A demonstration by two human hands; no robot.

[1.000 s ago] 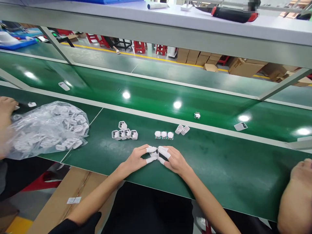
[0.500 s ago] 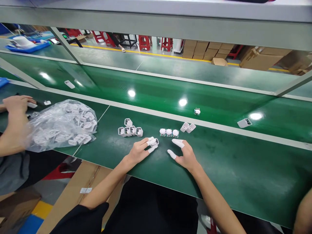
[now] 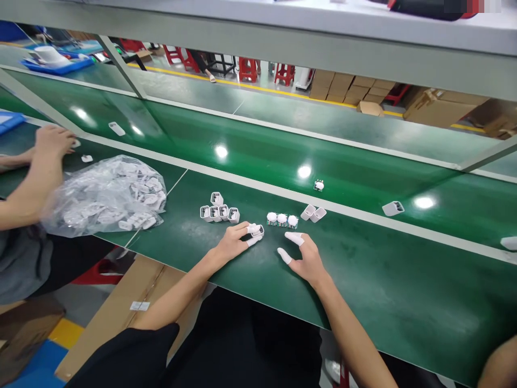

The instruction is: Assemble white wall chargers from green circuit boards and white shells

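My left hand [image 3: 238, 238], white cots on its fingertips, grips a small white plastic housing [image 3: 257, 231] just above or on the green bench. My right hand [image 3: 302, 253] is open with thumb and forefinger apart, nothing between them, also in white cots. Beyond it lie several small green circuit boards with white domes [image 3: 282, 220], lined up in a row. A pair of white housings [image 3: 313, 213] lies tilted to the right of the boards. To the left stands a cluster of open white housings [image 3: 219, 212] with dark parts inside.
A clear plastic bag of white parts [image 3: 113, 199] lies at left, beside a co-worker's hand [image 3: 56, 141]. Past the white rail runs a green belt [image 3: 258, 167] carrying a domed board [image 3: 319, 185] and loose housings [image 3: 393, 208]. A shelf beam [image 3: 258, 51] crosses above.
Parts on the belt have shifted left, and another white part has appeared at the right edge. The co-worker's hand has moved up and right. My hands keep nearly the same pose.
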